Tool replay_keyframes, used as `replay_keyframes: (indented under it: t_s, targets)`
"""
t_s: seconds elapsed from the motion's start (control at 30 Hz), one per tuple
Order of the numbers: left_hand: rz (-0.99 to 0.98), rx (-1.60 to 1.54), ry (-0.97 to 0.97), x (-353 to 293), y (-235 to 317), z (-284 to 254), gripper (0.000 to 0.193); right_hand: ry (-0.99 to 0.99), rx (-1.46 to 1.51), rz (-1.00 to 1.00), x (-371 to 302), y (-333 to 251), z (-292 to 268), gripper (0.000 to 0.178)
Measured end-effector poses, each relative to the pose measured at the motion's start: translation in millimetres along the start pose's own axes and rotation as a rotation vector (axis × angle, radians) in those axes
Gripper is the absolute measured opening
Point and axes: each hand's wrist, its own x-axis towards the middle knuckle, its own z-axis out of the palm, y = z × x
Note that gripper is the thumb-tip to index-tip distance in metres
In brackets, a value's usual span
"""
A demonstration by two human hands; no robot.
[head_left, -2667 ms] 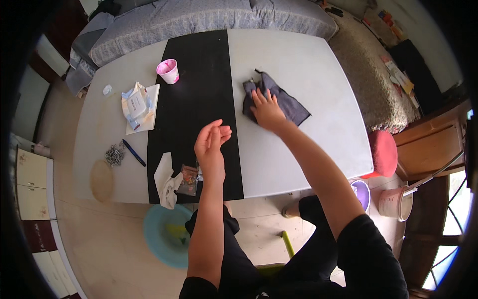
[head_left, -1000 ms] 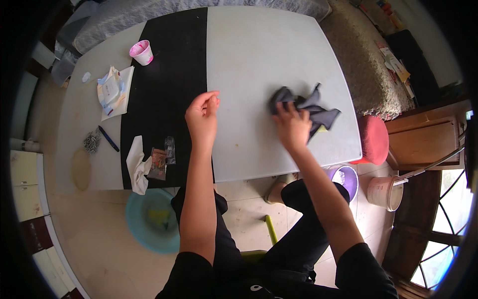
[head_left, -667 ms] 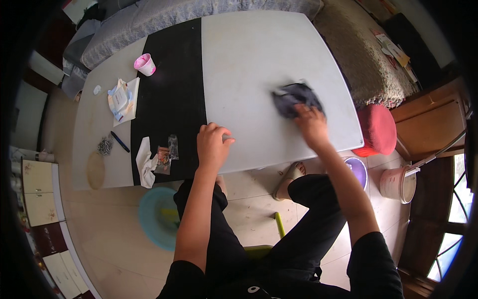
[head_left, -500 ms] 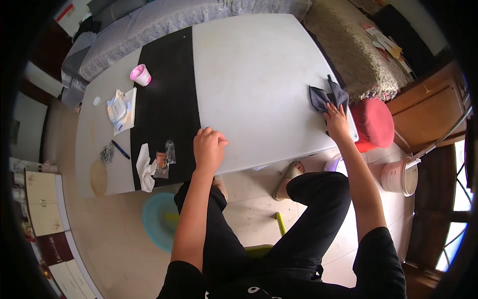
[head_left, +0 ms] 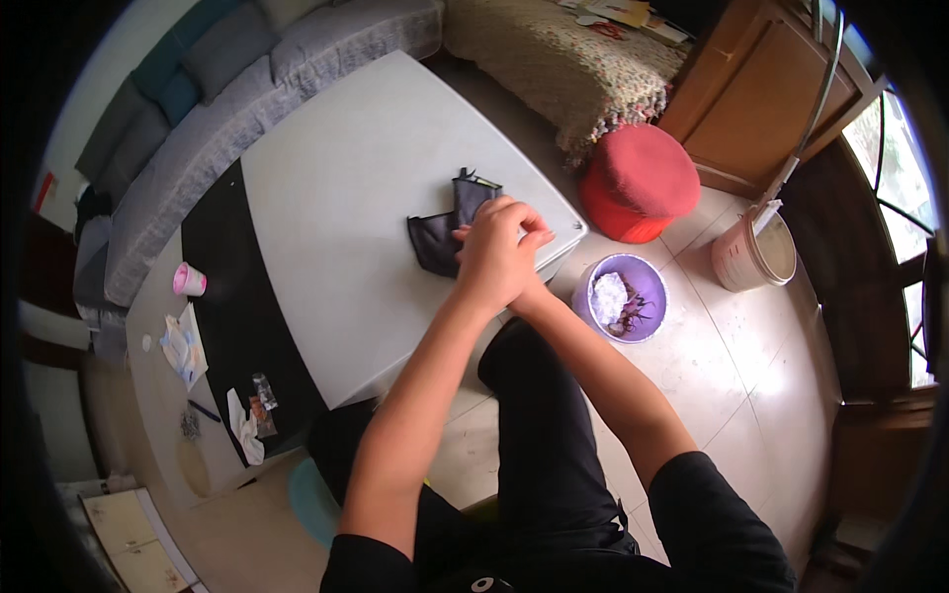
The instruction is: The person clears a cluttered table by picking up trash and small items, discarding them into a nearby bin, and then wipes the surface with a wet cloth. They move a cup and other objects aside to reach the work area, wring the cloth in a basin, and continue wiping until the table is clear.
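On the light grey table [head_left: 341,212], near its right end, lies a dark folded cloth [head_left: 433,245] with a standing corner and a small loop. My left hand [head_left: 494,249] reaches across in front of the cloth, its fingers bent over toward the right. Whatever those fingers may hold is hidden. Behind and below it is my right hand [head_left: 526,299], crossed by the left one and mostly covered. A fingertip shows beside the cloth, but I cannot make out the right hand's grip.
Right of the table stand a red round stool [head_left: 643,178], a purple bin [head_left: 657,296] with crumpled white waste, and a pinkish bucket [head_left: 746,257]. A pink-and-white cup [head_left: 190,281], tissue packet [head_left: 181,348], pen [head_left: 205,410] and white tissue [head_left: 243,427] lie left. A blue basin [head_left: 311,499] is below.
My view has turned to the right, bringing the purple bin into sight. My left hand has moved over to the cloth and now overlaps my right hand there.
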Motion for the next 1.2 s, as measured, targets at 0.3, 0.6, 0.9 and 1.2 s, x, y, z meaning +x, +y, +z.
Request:
replay_keyframes:
  t_s: [0.3, 0.6, 0.9, 1.2]
  targets:
    - [-0.597, -0.776, -0.181, -16, -6, 83, 0.01, 0.387, -0.133, -0.004, -59, -61, -129, 0.015]
    - [-0.593, -0.834, -0.28, -28, 4, 78, 0.017, 0.393, -0.485, -0.143, -61, -58, -149, 0.01]
    - [-0.206, -0.153, -0.08, -32, -2, 32, 0.021, 0.285, -0.983, 0.417, -85, 90, -245, 0.017]
    - [-0.191, -0.129, -0.065, -25, 6, 14, 0.019, 0.063, -1.174, 0.663, -97, 149, -266, 0.026]
